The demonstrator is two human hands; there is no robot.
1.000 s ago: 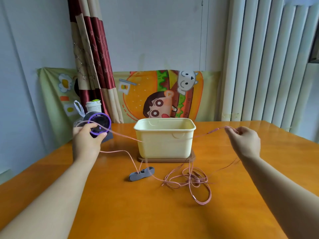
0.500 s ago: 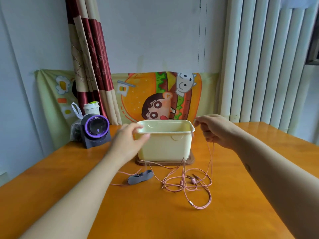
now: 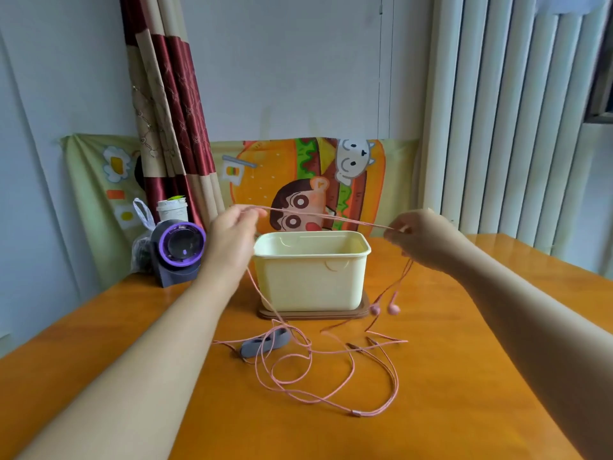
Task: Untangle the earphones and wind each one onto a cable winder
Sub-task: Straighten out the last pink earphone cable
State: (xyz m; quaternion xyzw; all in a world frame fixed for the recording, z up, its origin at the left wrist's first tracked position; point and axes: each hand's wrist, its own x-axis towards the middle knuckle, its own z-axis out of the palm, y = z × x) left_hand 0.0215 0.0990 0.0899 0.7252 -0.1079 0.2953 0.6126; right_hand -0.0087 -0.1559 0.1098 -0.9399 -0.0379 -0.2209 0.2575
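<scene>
- A stretch of the pink earphones (image 3: 325, 219) is held taut in the air above the cream box (image 3: 311, 280), between the two hands; the rest is left in loose, crossing loops on the orange table (image 3: 464, 376).
- The cable is pinched by the left hand (image 3: 232, 234) between thumb and fingertips; from it a strand is let down to the table.
- The same stretch is pinched by the right hand (image 3: 423, 239), its fingers curled in around it; from this hand strands are hung down, ended by the earbuds (image 3: 384, 308) just beside the box's lower right corner; whether these touch the table cannot be told.
- The grey cable winder (image 3: 265, 343) is laid flat on the table in front of the box, crossed by loops of cable.
- The box is stood on a brown board (image 3: 315, 315); a purple-ringed device (image 3: 179, 250), a lidded cup (image 3: 171, 209) and a plastic bag (image 3: 141, 240) are set at the table's far left.
</scene>
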